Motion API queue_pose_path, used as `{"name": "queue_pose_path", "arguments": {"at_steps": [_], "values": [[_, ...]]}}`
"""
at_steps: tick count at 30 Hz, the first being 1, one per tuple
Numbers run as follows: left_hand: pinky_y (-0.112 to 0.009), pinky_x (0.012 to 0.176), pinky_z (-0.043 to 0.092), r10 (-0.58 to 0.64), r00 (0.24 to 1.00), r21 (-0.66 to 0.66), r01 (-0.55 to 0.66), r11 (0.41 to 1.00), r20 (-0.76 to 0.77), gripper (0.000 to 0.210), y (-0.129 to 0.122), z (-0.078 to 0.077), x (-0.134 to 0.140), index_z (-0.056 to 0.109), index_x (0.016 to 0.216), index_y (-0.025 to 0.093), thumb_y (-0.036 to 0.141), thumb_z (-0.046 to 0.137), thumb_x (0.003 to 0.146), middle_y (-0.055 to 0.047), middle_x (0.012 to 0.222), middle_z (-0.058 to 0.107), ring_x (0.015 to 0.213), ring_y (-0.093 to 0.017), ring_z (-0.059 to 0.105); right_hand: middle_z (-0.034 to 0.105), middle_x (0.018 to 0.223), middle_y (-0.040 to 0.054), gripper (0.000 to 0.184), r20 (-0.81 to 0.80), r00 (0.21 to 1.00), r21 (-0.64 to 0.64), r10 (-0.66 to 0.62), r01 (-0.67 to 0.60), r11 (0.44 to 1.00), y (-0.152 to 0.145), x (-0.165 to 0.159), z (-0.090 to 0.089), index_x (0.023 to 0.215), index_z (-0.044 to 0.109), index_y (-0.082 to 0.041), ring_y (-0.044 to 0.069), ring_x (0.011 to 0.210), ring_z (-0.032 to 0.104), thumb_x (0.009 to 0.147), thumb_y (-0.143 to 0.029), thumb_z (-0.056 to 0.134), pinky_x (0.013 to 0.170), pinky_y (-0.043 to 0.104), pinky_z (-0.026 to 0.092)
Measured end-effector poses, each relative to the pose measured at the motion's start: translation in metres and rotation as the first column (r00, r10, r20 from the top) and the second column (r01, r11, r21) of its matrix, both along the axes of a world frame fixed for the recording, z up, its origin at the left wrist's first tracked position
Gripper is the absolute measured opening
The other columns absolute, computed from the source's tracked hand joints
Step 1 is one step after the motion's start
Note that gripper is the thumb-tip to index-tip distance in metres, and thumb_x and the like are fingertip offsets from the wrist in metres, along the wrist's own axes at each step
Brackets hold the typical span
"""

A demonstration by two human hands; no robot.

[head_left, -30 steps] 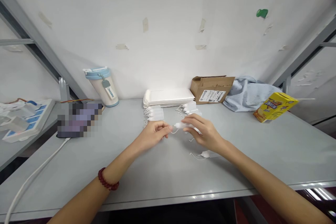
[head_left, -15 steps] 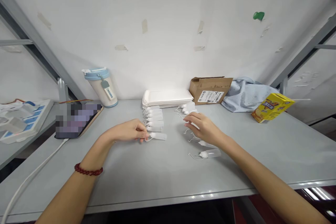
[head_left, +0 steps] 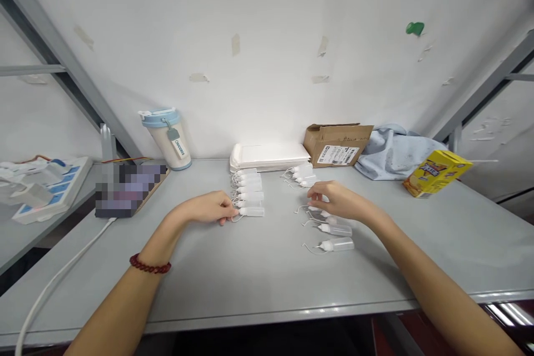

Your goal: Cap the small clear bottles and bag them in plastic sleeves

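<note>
Small clear squeeze bottles with needle tips and thin tethers lie in two columns on the grey table. At the near end of the left column, my left hand (head_left: 213, 207) pinches the tip end of a squeeze bottle (head_left: 255, 212). The other bottles of that column (head_left: 251, 187) lie just beyond it. My right hand (head_left: 337, 199) is over the right column with its fingers curled down on a squeeze bottle, which it mostly hides. Nearer the front edge lie two more bottles, one (head_left: 340, 230) beside the hand and another (head_left: 341, 244) closest to me. Several bottles (head_left: 303, 171) are grouped beyond the hand.
Against the wall stand a stack of white packs (head_left: 271, 154), an open cardboard box (head_left: 339, 144) and a blue-lidded tumbler (head_left: 169, 139). A light blue cloth (head_left: 392, 153) and yellow snack box (head_left: 436, 172) are right. Leftward are a charging phone (head_left: 129, 192) and power strip (head_left: 62, 194).
My right hand has moved slightly right and nearer me, and its fingers have curled down onto a bottle. The bottle at my left hand has straightened in line with its column.
</note>
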State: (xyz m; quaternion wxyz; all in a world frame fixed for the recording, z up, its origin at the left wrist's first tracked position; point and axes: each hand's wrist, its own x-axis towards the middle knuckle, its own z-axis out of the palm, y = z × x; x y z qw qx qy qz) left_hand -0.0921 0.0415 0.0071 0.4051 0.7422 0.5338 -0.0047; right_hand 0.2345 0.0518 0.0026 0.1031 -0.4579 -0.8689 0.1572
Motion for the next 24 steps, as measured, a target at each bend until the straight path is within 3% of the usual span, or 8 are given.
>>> {"name": "queue_pose_path", "arguments": {"at_steps": [6, 10, 18, 24], "values": [[-0.022, 0.052, 0.031, 0.031, 0.999, 0.004, -0.031, 1.0, -0.022, 0.039, -0.003, 0.004, 0.003, 0.058, 0.059, 0.017, 0.052, 0.051, 0.073, 0.0, 0.055, 0.058, 0.053, -0.012, 0.044, 0.062, 0.093, 0.0072, 0.029, 0.028, 0.999, -0.104, -0.026, 0.029, 0.994, 0.004, 0.013, 0.003, 0.095, 0.062, -0.019, 0.021, 0.085, 0.057, 0.077, -0.041, 0.055, 0.072, 0.031, 0.043], [-0.023, 0.054, 0.033, 0.051, 0.999, -0.015, -0.051, 0.999, 0.018, 0.041, -0.005, 0.006, 0.005, 0.057, 0.057, 0.016, 0.053, 0.05, 0.074, -0.001, 0.055, 0.06, 0.052, -0.012, 0.045, 0.063, 0.095, 0.0072, 0.029, 0.06, 0.995, -0.141, -0.076, 0.084, 0.986, 0.008, 0.017, -0.003, 0.095, 0.063, -0.019, 0.022, 0.087, 0.057, 0.075, -0.039, 0.056, 0.073, 0.031, 0.044], [-0.022, 0.055, 0.035, 0.05, 0.984, 0.04, -0.058, 0.998, 0.168, 0.04, -0.011, 0.013, 0.014, 0.052, 0.052, 0.016, 0.048, 0.049, 0.077, 0.0, 0.052, 0.056, 0.051, -0.011, 0.045, 0.062, 0.089, 0.0068, 0.017, 0.081, 0.996, -0.061, -0.042, 0.047, 0.997, 0.005, 0.003, -0.01, 0.083, 0.061, -0.017, 0.02, 0.08, 0.057, 0.078, -0.03, 0.05, 0.068, 0.029, 0.042], [-0.021, 0.051, 0.035, 0.099, 0.915, 0.054, -0.13, 0.99, 0.39, 0.037, -0.018, 0.013, 0.033, 0.055, 0.061, 0.016, 0.048, 0.049, 0.078, 0.003, 0.053, 0.053, 0.049, -0.009, 0.043, 0.059, 0.082, 0.0051, 0.017, -0.09, 0.994, 0.065, 0.056, -0.05, 0.997, -0.009, -0.013, -0.003, 0.083, 0.057, -0.017, 0.016, 0.073, 0.052, 0.082, -0.03, 0.047, 0.066, 0.028, 0.041]]}}
